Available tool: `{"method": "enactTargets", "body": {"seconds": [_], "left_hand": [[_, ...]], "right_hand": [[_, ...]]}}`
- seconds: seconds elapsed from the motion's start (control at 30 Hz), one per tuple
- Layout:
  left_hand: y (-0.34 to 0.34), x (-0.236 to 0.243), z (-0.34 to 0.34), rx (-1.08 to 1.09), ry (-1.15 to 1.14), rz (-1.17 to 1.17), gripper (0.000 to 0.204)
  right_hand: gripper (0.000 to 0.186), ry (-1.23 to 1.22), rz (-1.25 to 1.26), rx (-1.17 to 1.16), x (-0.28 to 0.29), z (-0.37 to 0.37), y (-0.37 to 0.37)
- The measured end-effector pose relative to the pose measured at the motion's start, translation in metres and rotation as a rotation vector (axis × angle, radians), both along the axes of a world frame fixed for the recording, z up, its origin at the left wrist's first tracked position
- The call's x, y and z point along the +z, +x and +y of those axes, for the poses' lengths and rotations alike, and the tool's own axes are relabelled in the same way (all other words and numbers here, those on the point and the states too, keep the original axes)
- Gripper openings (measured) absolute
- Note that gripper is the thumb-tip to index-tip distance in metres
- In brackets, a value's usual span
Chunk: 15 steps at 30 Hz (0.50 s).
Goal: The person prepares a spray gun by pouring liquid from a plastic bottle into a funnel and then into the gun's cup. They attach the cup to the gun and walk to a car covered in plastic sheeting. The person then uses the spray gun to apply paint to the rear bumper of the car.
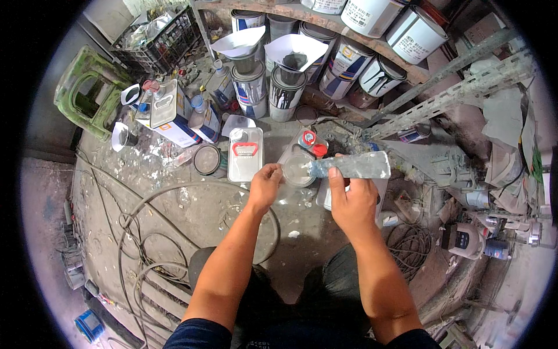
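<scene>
My left hand (pixel 267 185) grips the side of a clear round cup (pixel 297 173) with its fingers. My right hand (pixel 354 195) is wrapped round a long, grimy, translucent container (pixel 367 164), probably a bottle, held sideways with its bluish left end over the cup. Whether anything flows from it I cannot tell. Left of the cup stands a white rectangular can (pixel 245 168) with a red handle. Behind the cup are red-capped containers (pixel 309 141). A pale can (pixel 325 198) is partly hidden behind my right hand.
Several paint cans (pixel 247 93) stand at the back under a shelf (pixel 314 13). A green stool (pixel 81 93), a black crate (pixel 154 43) and rectangular tins (pixel 168 113) are at left. Hoses (pixel 157 192) cross the dirty floor. A slotted metal upright (pixel 442 99) slants at right.
</scene>
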<state>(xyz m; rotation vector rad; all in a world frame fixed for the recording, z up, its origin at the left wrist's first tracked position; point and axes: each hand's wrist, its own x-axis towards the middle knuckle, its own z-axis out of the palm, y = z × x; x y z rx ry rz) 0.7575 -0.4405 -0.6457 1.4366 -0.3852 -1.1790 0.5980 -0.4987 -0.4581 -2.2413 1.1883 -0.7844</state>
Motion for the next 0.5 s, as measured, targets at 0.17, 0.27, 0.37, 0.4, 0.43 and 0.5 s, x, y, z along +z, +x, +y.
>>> {"method": "enactTargets", "body": {"seconds": [0.17,0.27,0.37,0.4,0.43,0.5], "left_hand": [[0.001,-0.003,0.001,-0.016,0.003,-0.022,0.024],[-0.001,0.000,-0.001,-0.023,0.008,-0.026,0.024],[-0.001,0.000,-0.002,-0.023,0.004,-0.030,0.023],[-0.001,-0.001,-0.002,-0.019,0.003,-0.035,0.023],[-0.001,-0.001,-0.002,-0.015,0.002,-0.039,0.023],[0.000,-0.002,0.000,-0.022,0.021,-0.048,0.023]], "right_hand": [[0.025,-0.014,0.061,0.081,0.002,-0.013,-0.006],[0.025,0.011,0.032,0.018,-0.020,-0.012,-0.009],[0.025,0.025,0.010,-0.016,-0.037,-0.006,-0.010],[0.025,0.039,0.004,-0.010,-0.037,-0.004,-0.009],[0.024,0.053,-0.002,-0.006,-0.034,-0.002,-0.008],[0.024,0.024,-0.012,0.010,-0.025,0.000,-0.005]]}}
